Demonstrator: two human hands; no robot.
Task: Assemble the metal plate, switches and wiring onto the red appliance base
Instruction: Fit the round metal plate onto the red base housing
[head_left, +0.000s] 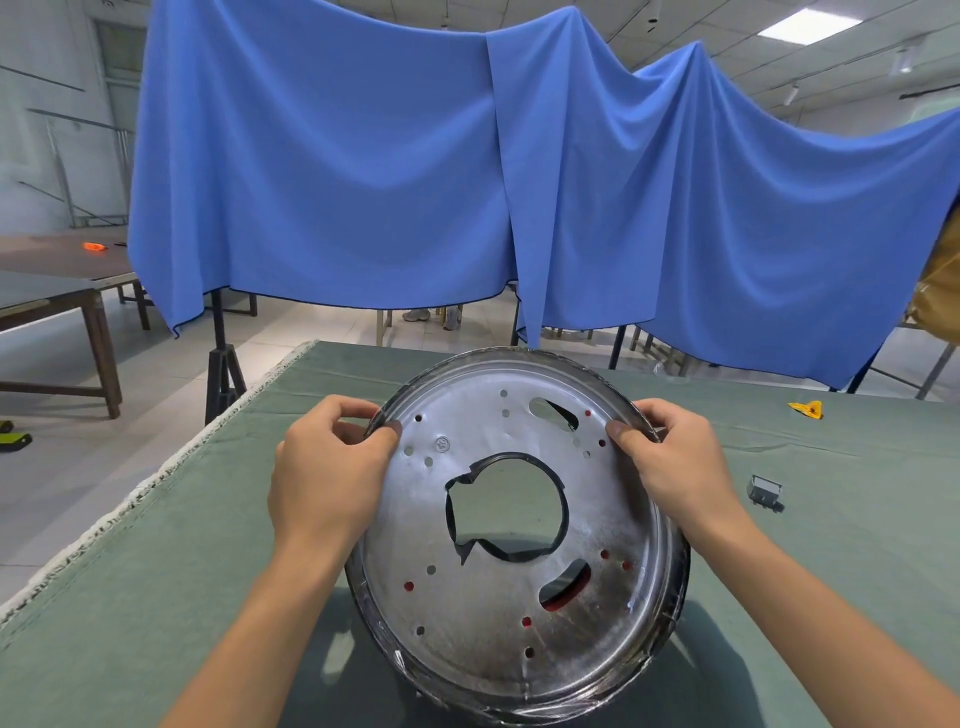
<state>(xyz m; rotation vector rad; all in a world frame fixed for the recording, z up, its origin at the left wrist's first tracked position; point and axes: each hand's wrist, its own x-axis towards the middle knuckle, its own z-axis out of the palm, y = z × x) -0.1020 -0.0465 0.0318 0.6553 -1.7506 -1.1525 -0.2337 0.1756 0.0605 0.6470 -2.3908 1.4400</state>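
A round metal plate (498, 597) with a large central cutout, two slots and several small holes is tilted up toward me over the green table. My left hand (327, 473) pinches its upper left rim, thumb on the plate's face. On the upper right rim my right hand (670, 462) holds it the same way. Red from the appliance base (563, 597) shows through the lower slot and some holes; the rest of the base is hidden behind the plate. A small grey switch part (764, 492) lies on the table to the right.
The table (156, 597) has a green cloth cover, its left edge running diagonally. A yellow tag (807, 409) lies at the far right. A blue cloth (467, 182) hangs behind the table on black stands (221, 364). Wooden tables (52, 301) stand at the left.
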